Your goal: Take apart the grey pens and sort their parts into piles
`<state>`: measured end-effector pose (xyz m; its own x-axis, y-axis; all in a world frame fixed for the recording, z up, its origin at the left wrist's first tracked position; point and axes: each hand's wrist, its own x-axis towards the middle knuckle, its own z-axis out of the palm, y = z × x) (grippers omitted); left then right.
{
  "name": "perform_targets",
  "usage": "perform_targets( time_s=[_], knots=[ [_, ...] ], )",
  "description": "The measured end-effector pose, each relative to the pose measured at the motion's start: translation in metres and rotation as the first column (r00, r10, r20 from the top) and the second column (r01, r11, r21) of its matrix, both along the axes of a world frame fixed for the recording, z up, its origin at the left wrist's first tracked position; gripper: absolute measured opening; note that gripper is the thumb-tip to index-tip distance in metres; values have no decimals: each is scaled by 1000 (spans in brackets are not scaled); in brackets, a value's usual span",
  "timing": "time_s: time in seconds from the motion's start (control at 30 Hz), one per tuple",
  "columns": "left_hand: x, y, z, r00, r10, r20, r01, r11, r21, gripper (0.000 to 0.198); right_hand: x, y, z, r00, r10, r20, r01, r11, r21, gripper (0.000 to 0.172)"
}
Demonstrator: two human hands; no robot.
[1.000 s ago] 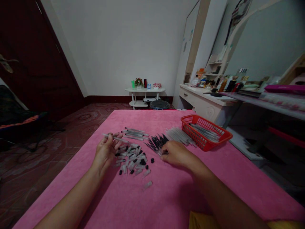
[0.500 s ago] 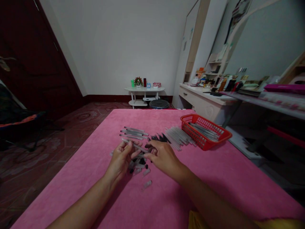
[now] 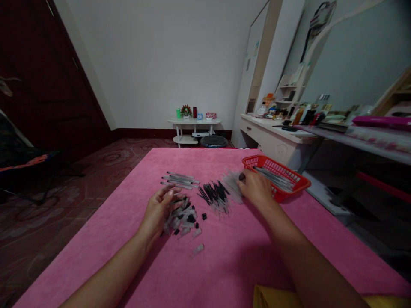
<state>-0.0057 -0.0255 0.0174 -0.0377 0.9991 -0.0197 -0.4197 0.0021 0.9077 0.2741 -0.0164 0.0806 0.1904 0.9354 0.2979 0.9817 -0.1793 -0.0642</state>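
Note:
My left hand [image 3: 158, 210] rests on the pink table cover [image 3: 224, 265], fingers loosely spread and touching a heap of small clear and black caps [image 3: 183, 218]. My right hand [image 3: 256, 188] reaches to a pile of clear tubes [image 3: 231, 182] next to a red basket [image 3: 276, 176], its fingers pinched on a tube there. A fan of thin black refills [image 3: 212, 194] lies between the hands. A short row of grey pens [image 3: 180, 179] lies beyond the left hand.
The red basket holds more clear tubes. A loose cap [image 3: 198, 249] lies nearer me. A white desk [image 3: 272, 134] crowded with bottles stands to the right, a low white shelf table [image 3: 194, 126] by the far wall, a dark chair [image 3: 22, 164] at left.
The hands were together over the cap heap, holding a pen. Now my right hand has gone right to the tube pile by the basket; my left hand has dropped onto the caps.

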Motion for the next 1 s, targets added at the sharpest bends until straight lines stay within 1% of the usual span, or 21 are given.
perform_targets(
  time_s=[0.07,0.17,0.4,0.57,0.63,0.73,0.83,0.9,0.97,1.0],
  knots=[
    [-2,1,-1,1000,5,-15,-6,1000,-5,36,12,3,-1,996,-73,43,74,997,-12,26],
    [-2,2,-2,1000,15,-21,-15,1000,-17,34,22,6,-5,986,-139,87,141,990,-18,31],
    [-5,6,-3,999,37,-20,-38,998,-50,23,27,8,-13,974,-177,138,179,984,-1,32],
    [-7,8,-7,999,30,-41,-33,997,-72,22,25,9,-14,970,-207,124,212,977,-31,30],
    [-7,8,-8,997,29,-70,-33,998,-49,25,25,8,-14,973,-193,123,198,980,-27,29],
    [-9,13,-8,981,56,-187,-45,997,63,28,22,8,-14,982,-154,107,158,987,-24,27],
    [-13,27,-7,922,112,-371,-48,983,175,24,16,7,-14,991,-95,91,98,995,-33,26],
    [-17,41,-7,863,122,-490,-14,976,219,22,10,5,-13,995,-57,79,61,997,-43,25],
    [-20,56,-8,785,122,-608,53,964,261,23,3,3,-12,998,-25,66,29,998,-55,26],
    [-22,63,-9,729,134,-671,80,957,279,23,0,2,-12,998,-7,58,11,998,-60,26]
  ],
)
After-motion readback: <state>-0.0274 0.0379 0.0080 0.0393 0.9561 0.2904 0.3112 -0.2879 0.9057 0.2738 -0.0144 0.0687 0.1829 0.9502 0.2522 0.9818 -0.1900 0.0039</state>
